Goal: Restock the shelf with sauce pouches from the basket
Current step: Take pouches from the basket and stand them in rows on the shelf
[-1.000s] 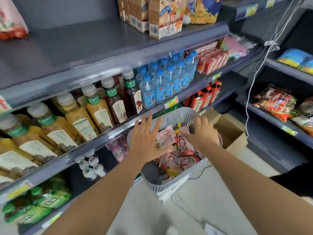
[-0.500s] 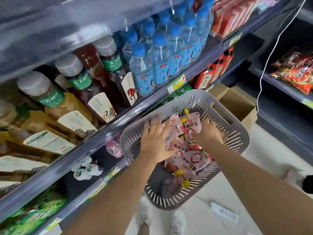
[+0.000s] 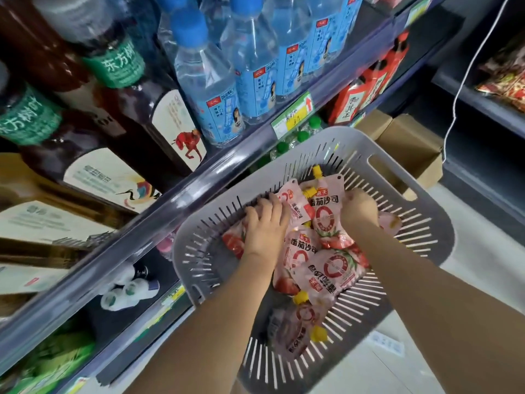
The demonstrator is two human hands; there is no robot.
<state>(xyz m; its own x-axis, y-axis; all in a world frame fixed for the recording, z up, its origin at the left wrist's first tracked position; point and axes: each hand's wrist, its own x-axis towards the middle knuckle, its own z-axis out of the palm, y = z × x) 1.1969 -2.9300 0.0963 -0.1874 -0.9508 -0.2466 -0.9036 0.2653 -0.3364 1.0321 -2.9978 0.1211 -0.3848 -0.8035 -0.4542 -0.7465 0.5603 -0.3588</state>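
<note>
Both my arms reach down into the grey slotted basket (image 3: 341,135), which sits tilted against the front of the shelf (image 3: 170,200), its far rim tucked just under the shelf edge. The sauce pouches (image 3: 338,268) lie heaped in the middle of the basket, pink with red tomato print and yellow caps (image 3: 309,191), overlapping each other at all angles, and one more lies blurred near the basket's near wall. My left hand (image 3: 265,223) is on the left side of the heap, knuckles up, with its fingers curled over the top edge of a pouch and gripping it. My right hand (image 3: 359,209) is at the far right of the heap, with its back to me and its fingers dug down among the pouches where I cannot see them, so I cannot tell whether it holds one. On the shelf above the basket stand clear water bottles (image 3: 210,89) with blue caps and blue labels, and to their left dark tea bottles (image 3: 136,109) with green neck bands. A green and yellow price label (image 3: 294,115) is fixed to the shelf edge. Red bottles (image 3: 366,92) stand on a lower level beyond the basket, a cardboard box (image 3: 409,143) sits on the floor just past its far corner, and a white cable (image 3: 460,81) hangs at the right.
</note>
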